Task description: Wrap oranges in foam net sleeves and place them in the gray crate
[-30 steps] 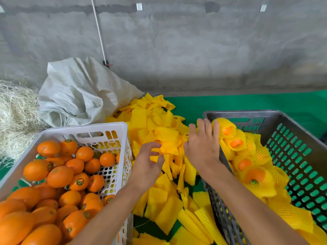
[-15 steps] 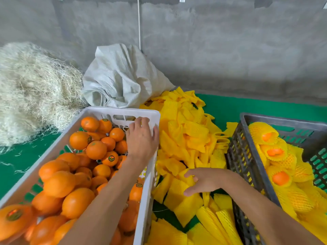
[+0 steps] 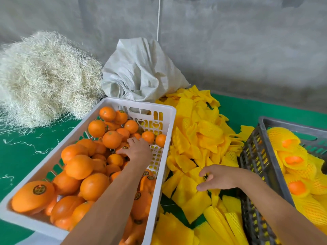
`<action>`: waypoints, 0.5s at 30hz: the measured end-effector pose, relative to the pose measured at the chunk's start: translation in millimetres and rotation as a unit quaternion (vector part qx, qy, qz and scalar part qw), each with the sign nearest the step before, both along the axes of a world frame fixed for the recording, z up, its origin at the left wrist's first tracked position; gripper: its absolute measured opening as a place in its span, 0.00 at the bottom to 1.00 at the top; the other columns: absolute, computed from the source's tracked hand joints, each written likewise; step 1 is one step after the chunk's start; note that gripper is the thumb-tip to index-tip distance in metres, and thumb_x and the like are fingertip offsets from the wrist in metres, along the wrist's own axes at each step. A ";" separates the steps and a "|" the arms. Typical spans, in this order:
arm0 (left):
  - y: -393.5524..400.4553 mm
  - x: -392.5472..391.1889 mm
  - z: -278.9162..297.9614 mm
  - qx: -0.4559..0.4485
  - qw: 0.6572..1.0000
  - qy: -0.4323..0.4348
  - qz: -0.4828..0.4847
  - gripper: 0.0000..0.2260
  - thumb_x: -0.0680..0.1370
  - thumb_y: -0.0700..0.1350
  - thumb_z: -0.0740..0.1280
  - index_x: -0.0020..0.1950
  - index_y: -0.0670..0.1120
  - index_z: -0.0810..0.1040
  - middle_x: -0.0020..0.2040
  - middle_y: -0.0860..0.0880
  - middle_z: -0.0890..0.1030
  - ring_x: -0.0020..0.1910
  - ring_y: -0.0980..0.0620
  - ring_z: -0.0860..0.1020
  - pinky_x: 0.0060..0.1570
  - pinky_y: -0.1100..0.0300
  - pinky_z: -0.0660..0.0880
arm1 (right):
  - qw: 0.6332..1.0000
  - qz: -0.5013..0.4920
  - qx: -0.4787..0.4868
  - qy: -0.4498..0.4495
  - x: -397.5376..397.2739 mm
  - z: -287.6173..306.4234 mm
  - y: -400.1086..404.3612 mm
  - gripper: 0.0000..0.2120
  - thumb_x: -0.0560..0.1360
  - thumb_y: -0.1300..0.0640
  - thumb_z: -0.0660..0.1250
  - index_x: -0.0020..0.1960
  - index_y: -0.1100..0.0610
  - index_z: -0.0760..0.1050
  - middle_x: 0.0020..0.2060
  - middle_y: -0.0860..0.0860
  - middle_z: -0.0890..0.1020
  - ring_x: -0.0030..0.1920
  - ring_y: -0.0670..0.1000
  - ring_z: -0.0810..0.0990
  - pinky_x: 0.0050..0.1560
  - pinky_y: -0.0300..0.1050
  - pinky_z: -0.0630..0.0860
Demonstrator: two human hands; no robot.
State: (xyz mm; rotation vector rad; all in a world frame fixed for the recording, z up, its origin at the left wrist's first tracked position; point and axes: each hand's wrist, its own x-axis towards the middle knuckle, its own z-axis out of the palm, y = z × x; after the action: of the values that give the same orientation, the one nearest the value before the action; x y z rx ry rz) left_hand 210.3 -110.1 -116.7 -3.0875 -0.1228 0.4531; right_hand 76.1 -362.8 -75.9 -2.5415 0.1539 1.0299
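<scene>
Currently the left hand (image 3: 137, 150) is inside the white crate (image 3: 155, 174), toward its far right corner, fingers curled down over a stickered orange (image 3: 123, 147); the fruit sits under the fingertips, mostly covered, among the loose oranges (image 3: 85, 165) that fill the crate. Grip: narrow, closing on that orange; whether it is lifted clear of its neighbours cannot be told.

Right hand (image 3: 219, 177) is just right of the white crate, over the heap of yellow foam net sleeves (image 3: 200, 138). Its thumb and forefinger pinch toward one flat sleeve (image 3: 196, 174) at the near part of the heap. Contact looks made at the sleeve's upper edge, though the pinch point is partly hidden by the fingers.

Gray crate (image 3: 254, 156) stands right of the sleeve heap, well apart from the white crate, holding wrapped oranges (image 3: 292, 160) in yellow netting.

Behind the white crate: a crumpled gray sack (image 3: 139, 71); to its left, a mound of pale straw (image 3: 42, 78). All rests on a green surface (image 3: 23, 152).
</scene>
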 end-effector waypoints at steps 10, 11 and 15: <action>13.4 6.2 -6.1 0.024 0.999 -0.030 -0.002 0.28 0.77 0.45 0.73 0.75 0.47 0.67 0.77 0.39 0.57 0.77 0.36 0.51 0.64 0.29 0.71 | 1.000 0.002 -0.022 -0.008 -1.4 3.6 -2.5 0.41 0.73 0.31 0.71 0.78 0.48 0.64 0.74 0.50 0.71 0.69 0.52 0.73 0.70 0.49 0.71; 12.0 6.2 -5.7 0.016 0.999 -0.032 0.003 0.26 0.77 0.44 0.74 0.73 0.47 0.69 0.77 0.39 0.56 0.77 0.36 0.51 0.64 0.30 0.71 | 1.000 0.004 -0.024 -0.010 -1.3 4.3 -3.1 0.40 0.73 0.31 0.70 0.78 0.48 0.64 0.74 0.50 0.70 0.70 0.52 0.72 0.70 0.50 0.71; 9.4 3.7 -1.6 -0.021 0.999 -0.045 0.023 0.19 0.79 0.44 0.72 0.69 0.47 0.73 0.77 0.38 0.56 0.77 0.35 0.52 0.63 0.33 0.73 | 1.000 0.003 -0.021 -0.006 -1.3 5.3 -2.4 0.40 0.73 0.32 0.70 0.78 0.49 0.64 0.74 0.50 0.71 0.70 0.52 0.73 0.71 0.50 0.71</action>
State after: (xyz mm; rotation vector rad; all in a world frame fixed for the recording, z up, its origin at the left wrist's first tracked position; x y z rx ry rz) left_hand 214.0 -100.7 -118.3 -3.1519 -0.1871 0.3215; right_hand 74.8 -365.2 -70.5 -2.5859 0.1661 1.0234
